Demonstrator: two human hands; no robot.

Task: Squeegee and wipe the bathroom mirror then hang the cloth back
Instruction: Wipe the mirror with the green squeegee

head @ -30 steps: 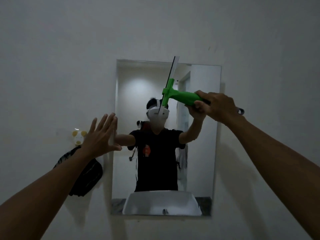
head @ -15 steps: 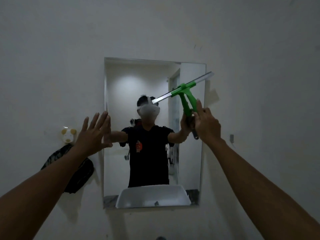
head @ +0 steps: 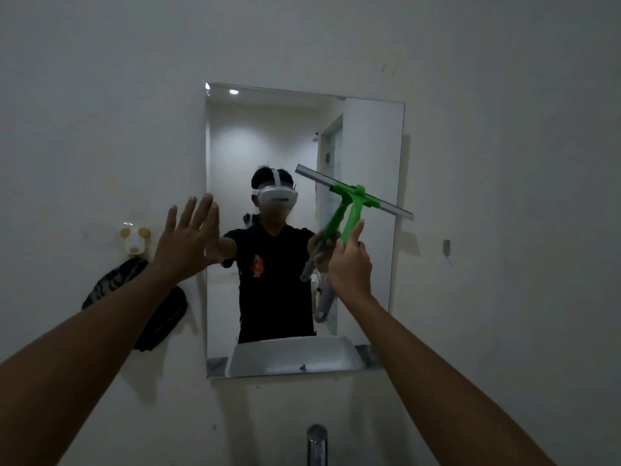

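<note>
A frameless rectangular mirror (head: 369, 136) hangs on the pale wall ahead. My right hand (head: 349, 267) grips the handle of a green squeegee (head: 358, 200), whose blade lies slanted against the mirror's right half, at mid height. My left hand (head: 186, 243) is open with fingers spread, flat at the mirror's left edge. A dark cloth (head: 158, 317) hangs on the wall left of the mirror, under a small white animal-shaped hook (head: 134, 242), partly behind my left forearm.
A chrome tap (head: 316, 442) rises at the bottom centre, below the mirror. The mirror shows a white basin and my own reflection. A small bracket (head: 446, 246) sticks out of the wall to the right of the mirror.
The squeegee has come down from the mirror's top to mid height, its blade tilting the other way. My view has dropped, bringing the tap in. My left hand stays at the mirror's left edge.
</note>
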